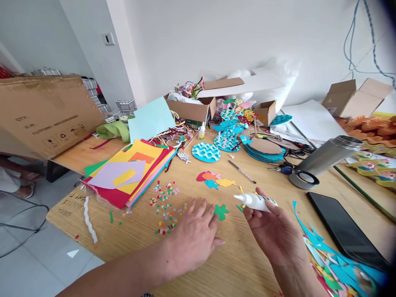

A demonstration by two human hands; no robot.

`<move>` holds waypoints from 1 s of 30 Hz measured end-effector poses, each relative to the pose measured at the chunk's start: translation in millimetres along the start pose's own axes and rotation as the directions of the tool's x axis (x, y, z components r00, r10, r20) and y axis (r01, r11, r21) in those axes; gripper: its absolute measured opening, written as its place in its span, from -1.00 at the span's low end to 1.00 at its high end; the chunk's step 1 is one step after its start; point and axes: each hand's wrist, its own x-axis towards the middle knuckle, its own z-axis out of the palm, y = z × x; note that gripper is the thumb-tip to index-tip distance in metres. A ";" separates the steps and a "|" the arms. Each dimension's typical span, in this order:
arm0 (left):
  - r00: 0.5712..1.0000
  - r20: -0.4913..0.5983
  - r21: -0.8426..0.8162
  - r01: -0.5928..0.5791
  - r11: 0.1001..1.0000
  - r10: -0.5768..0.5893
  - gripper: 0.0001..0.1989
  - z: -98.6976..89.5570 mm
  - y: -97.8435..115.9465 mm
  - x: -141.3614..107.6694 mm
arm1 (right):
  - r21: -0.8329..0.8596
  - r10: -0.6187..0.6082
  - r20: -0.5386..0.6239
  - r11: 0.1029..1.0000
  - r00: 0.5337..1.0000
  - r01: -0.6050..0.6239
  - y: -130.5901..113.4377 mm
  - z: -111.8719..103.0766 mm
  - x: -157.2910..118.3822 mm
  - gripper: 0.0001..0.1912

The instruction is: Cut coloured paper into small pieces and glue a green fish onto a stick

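Note:
My left hand lies palm down with its fingers stretched out, beside a scatter of small paper confetti pieces. Just right of its fingertips is a green paper cutout, partly fish-shaped. A white glue bottle is gripped in my right hand, its nozzle pointing left above the table. Beyond both hands lie paper fish, among them a yellow fish, a blue fish and an orange fish.
Coloured paper sheets are stacked at left. A pen, a wavy blue disc and cardboard discs lie farther back. To the right are a steel flask, a black phone and paper scraps.

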 end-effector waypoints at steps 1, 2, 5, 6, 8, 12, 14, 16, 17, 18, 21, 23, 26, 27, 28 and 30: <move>1.000 -0.010 0.003 0.010 1.000 -0.010 -0.45 0.6 5.9 -0.8 | 0.003 0.003 -0.002 1.000 1.000 -0.003 0.7 -0.8 0.7 -0.55; 1.000 -0.017 0.002 0.016 1.000 -0.016 -0.41 1.8 12.1 -1.2 | 0.007 0.010 -0.008 1.000 1.000 -0.010 1.3 -1.6 1.3 -0.58; 0.997 0.015 -0.006 0.082 0.997 -0.082 -0.35 9.4 29.1 1.2 | 0.017 0.034 -0.012 0.999 0.999 -0.034 2.8 -2.8 2.0 -0.63; 0.995 0.017 -0.004 0.098 0.995 -0.098 -0.34 12.8 33.0 3.0 | 0.016 0.038 -0.003 0.999 0.999 -0.038 3.2 -3.0 1.9 -0.64; 0.993 0.016 0.022 0.113 0.993 -0.113 -0.33 19.2 37.3 6.7 | 0.002 0.036 0.023 0.999 0.999 -0.036 4.2 -3.3 1.6 -0.64; 0.995 -0.003 0.061 0.098 0.993 -0.098 -0.37 24.7 34.1 9.0 | -0.023 0.030 0.051 0.999 0.998 -0.029 5.5 -4.3 1.5 -0.61; 0.996 -0.014 0.061 0.089 0.994 -0.088 -0.39 23.3 29.2 7.0 | -0.015 0.036 0.049 0.999 0.998 -0.035 6.0 -4.5 1.7 -0.60; 0.997 -0.021 0.060 0.076 0.995 -0.075 -0.41 20.6 24.3 4.6 | -0.004 0.041 0.054 0.999 0.998 -0.041 6.5 -4.2 1.5 -0.57; 0.997 -0.024 0.060 0.071 0.996 -0.070 -0.42 19.3 22.5 3.8 | -0.001 0.041 0.058 0.999 0.997 -0.041 6.9 -4.0 1.3 -0.55; 0.998 -0.023 0.062 0.066 0.996 -0.065 -0.42 18.2 21.3 3.3 | 0.001 0.038 0.064 0.999 0.997 -0.038 7.3 -3.8 1.1 -0.53; 0.998 0.002 0.088 0.067 0.994 -0.067 -0.39 17.5 22.2 4.5 | -0.005 0.021 0.075 1.000 0.997 -0.021 9.0 -4.1 1.1 -0.48; 0.997 0.020 0.117 0.075 0.990 -0.077 -0.36 19.5 25.8 6.5 | -0.016 0.018 0.081 1.000 0.997 -0.016 10.5 -5.4 2.4 -0.46; 0.996 0.014 0.149 0.089 0.985 -0.092 -0.33 25.0 32.1 9.7 | -0.029 0.026 0.083 0.999 0.996 -0.024 13.1 -7.6 5.6 -0.49; 0.995 0.011 0.155 0.093 0.984 -0.096 -0.32 26.9 33.8 10.6 | -0.034 0.033 0.082 0.999 0.996 -0.030 14.0 -8.2 6.6 -0.52; 0.995 0.013 0.158 0.098 0.983 -0.101 -0.30 28.6 35.1 11.4 | -0.037 0.038 0.081 0.999 0.996 -0.035 14.9 -8.6 7.4 -0.55; 0.994 0.026 0.161 0.097 0.982 -0.102 -0.29 30.9 36.7 12.8 | -0.034 0.040 0.078 0.999 0.996 -0.038 16.5 -8.8 8.6 -0.59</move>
